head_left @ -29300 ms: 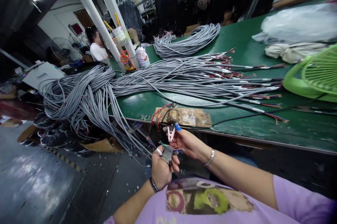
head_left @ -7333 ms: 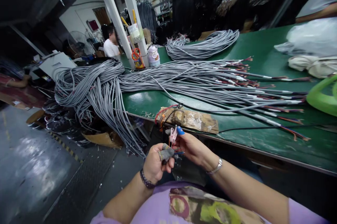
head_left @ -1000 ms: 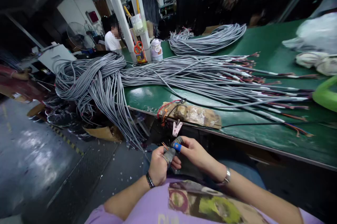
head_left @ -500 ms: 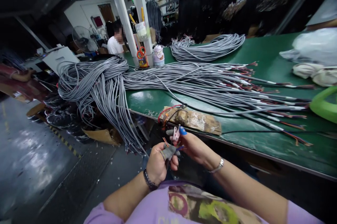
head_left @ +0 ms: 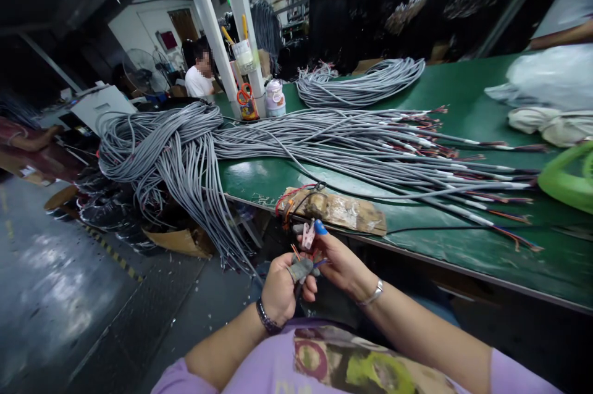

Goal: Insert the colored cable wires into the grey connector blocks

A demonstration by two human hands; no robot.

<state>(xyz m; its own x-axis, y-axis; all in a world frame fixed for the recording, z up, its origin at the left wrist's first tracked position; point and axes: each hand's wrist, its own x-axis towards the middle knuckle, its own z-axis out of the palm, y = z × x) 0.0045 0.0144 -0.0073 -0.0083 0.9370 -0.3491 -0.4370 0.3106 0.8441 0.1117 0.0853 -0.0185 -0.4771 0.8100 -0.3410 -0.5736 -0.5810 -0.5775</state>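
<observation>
Right hand (head_left: 343,263) has risen, pinching a pink clip (head_left: 307,238); left hand (head_left: 279,292) clasps wires (head_left: 321,263), board (head_left: 354,213) and grey cables (head_left: 324,134) beyond.

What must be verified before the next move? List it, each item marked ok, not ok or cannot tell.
1. Left hand has the thin wires in its grip: ok, orange ends stick up above the fingers.
2. Right hand is at the pink clip: ok, its thumb and fingers are around it.
3. A wire is seated in the clip: cannot tell, the fingers hide that spot.
4. Wooden block rests on the green table: ok, near the front edge.
5. Grey cables lie wholly on the table: not ok, many hang off at the left.
</observation>
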